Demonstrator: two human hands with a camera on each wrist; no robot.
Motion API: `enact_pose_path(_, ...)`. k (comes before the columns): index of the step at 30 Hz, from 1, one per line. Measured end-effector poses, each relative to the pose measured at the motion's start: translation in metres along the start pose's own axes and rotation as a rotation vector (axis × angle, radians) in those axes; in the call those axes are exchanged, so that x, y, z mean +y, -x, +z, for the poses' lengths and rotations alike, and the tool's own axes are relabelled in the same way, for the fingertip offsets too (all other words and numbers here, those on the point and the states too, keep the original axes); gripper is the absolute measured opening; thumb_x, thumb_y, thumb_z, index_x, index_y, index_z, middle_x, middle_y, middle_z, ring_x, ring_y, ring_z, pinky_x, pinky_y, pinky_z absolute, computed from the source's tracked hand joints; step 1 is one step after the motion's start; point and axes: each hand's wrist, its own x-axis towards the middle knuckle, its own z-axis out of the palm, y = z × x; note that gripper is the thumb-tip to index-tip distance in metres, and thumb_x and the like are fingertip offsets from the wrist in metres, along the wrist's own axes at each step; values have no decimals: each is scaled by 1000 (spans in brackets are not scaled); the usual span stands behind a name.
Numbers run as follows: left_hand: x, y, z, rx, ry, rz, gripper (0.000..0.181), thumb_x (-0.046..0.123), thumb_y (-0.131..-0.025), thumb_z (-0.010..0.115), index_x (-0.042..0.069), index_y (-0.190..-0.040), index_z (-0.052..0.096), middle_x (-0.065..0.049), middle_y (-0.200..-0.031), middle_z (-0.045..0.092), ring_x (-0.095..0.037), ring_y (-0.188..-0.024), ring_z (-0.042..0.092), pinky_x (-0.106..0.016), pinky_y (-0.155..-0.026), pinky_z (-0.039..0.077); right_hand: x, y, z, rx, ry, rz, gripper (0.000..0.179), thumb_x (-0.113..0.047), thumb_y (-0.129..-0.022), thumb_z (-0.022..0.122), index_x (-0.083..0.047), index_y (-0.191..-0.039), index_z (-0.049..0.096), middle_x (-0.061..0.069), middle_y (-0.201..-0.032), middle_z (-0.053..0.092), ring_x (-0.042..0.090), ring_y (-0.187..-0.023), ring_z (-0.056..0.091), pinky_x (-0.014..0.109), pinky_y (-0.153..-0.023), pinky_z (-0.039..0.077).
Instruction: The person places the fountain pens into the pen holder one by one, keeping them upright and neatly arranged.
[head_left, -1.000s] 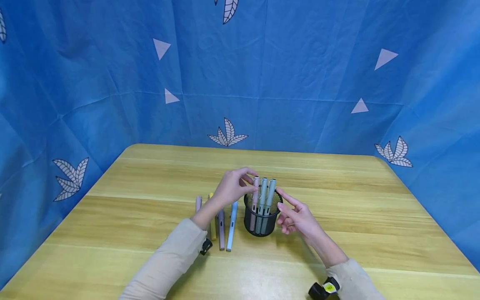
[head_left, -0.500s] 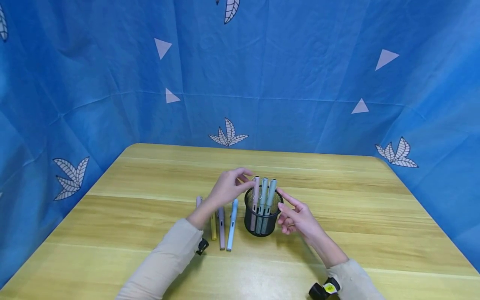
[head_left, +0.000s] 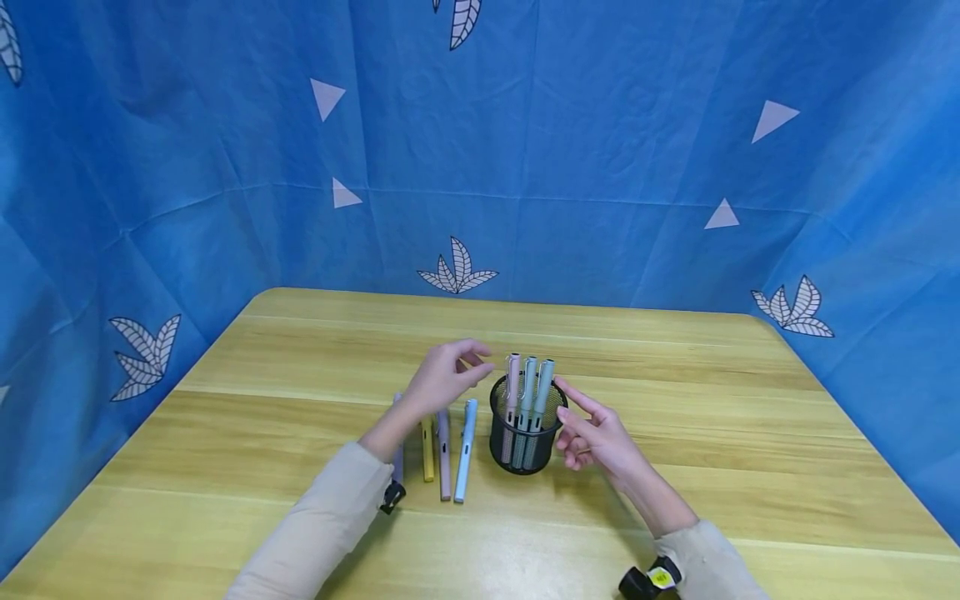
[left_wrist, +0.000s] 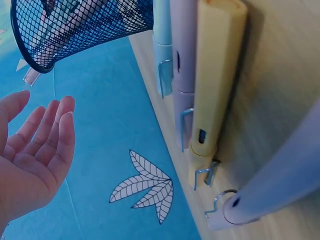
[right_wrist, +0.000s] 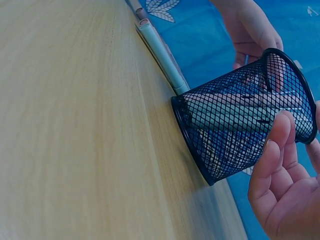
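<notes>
A black mesh pen cup (head_left: 498,437) stands upright on the table, holding a pink pen (head_left: 513,385) and two grey-green pens (head_left: 528,385). My left hand (head_left: 441,379) hovers left of the cup, fingers relaxed and nothing in them, apart from the pink pen. My right hand (head_left: 600,437) is at the cup's right side, index fingertip at the rim and thumb against the mesh wall; the right wrist view shows fingertips (right_wrist: 283,120) on the mesh. Left of the cup lie a light blue pen (head_left: 466,450), a mauve pen (head_left: 444,458), a yellow pen (left_wrist: 217,75) and a lavender pen (left_wrist: 280,172).
The wooden table (head_left: 712,400) spreads around the cup, backed by a blue patterned curtain (head_left: 600,150). Black wrist cameras sit on both sleeves; the left one (head_left: 393,497) hangs close to the lavender pen, and my forearm partly covers that pen.
My left hand has let go of the pink pen's top and moved left, away from the cup. The pink pen stays standing in the cup. My right hand has not visibly moved.
</notes>
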Motion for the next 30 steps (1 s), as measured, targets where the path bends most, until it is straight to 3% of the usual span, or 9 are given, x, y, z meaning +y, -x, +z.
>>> enact_pose_path(6,-3,3,-3,-7,19,-31,22,15,-86,60,4,-105,61,-7,-86,63,-28,-66,60,-24,-54,49,-1,1,0,-2,6,3,61,-28,-90,53,-22,-142,23,5,-61,58,12,-45,53,22,-44,46)
enact_pose_path(12,-9,7,-5,-1,28,-68,21,15,-86,60,5,-105,61,-6,-86,63,-27,-68,60,-24,-54,49,-1,0,0,-8,-4,-1,61,-28,-90,53,-20,-142,23,5,-61,58,11,-45,53,22,-44,47)
enact_pose_path(30,-25,15,-15,21,35,-75,21,15,-86,60,4,-104,61,-6,-85,62,-28,-67,60,-25,-56,49,0,1,1,-6,-20,-1,60,-26,-91,53,-19,-143,22,4,-61,57,11,-44,52,22,-44,46)
